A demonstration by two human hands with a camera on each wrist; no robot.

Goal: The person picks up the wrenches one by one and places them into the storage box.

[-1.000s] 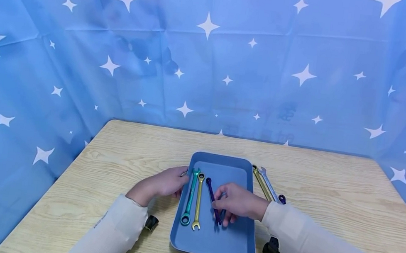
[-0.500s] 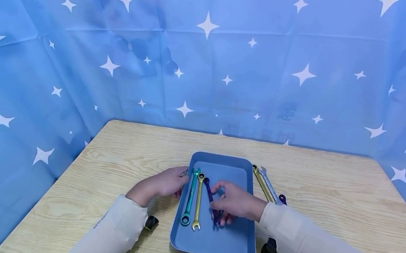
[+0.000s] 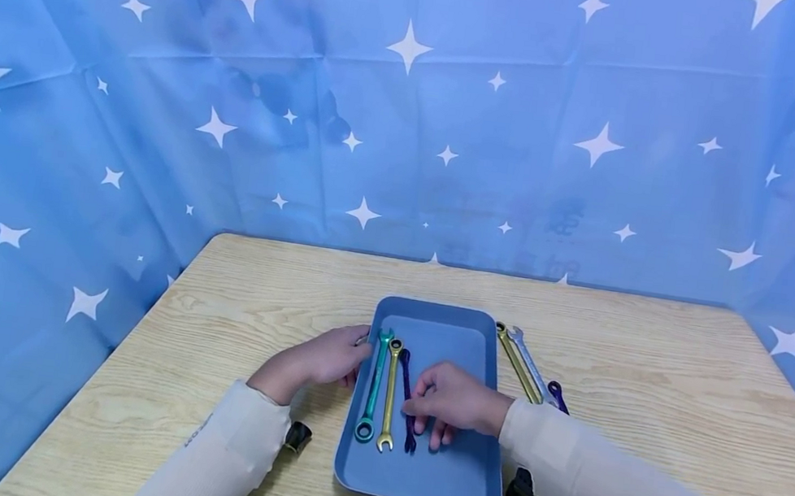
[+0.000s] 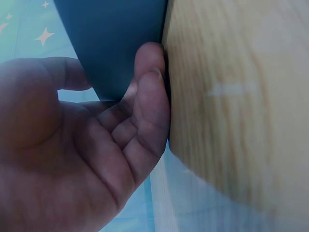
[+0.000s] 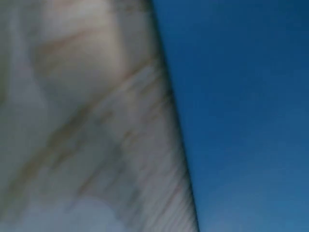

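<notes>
A blue-grey tray (image 3: 425, 484) holds a green wrench (image 3: 375, 385), a gold wrench (image 3: 390, 394) and a purple wrench (image 3: 406, 372), side by side. My left hand (image 3: 326, 356) grips the tray's left wall, thumb at the rim and fingers curled against the outside. In the left wrist view those fingers (image 4: 149, 106) lie low along the wall, close to the table. Inside the tray, my right hand (image 3: 457, 398) pinches the purple wrench at its lower half, thumb and forefinger overlapping the shaft. The right wrist view shows only the tray's wall (image 5: 241, 116) and blurred table, with no fingers visible.
Right of the tray, another gold wrench (image 3: 517, 361), a silver wrench (image 3: 530, 365) and another purple wrench (image 3: 557, 393) lie on the wooden table (image 3: 276, 283), partly hidden by the right sleeve. A blue star-patterned cloth (image 3: 410, 135) hangs behind the table.
The purple wrench in the tray has turned from slanted to nearly parallel with the gold one, its lower end shifting left. My right hand moved slightly left with it; the left hand stayed put.
</notes>
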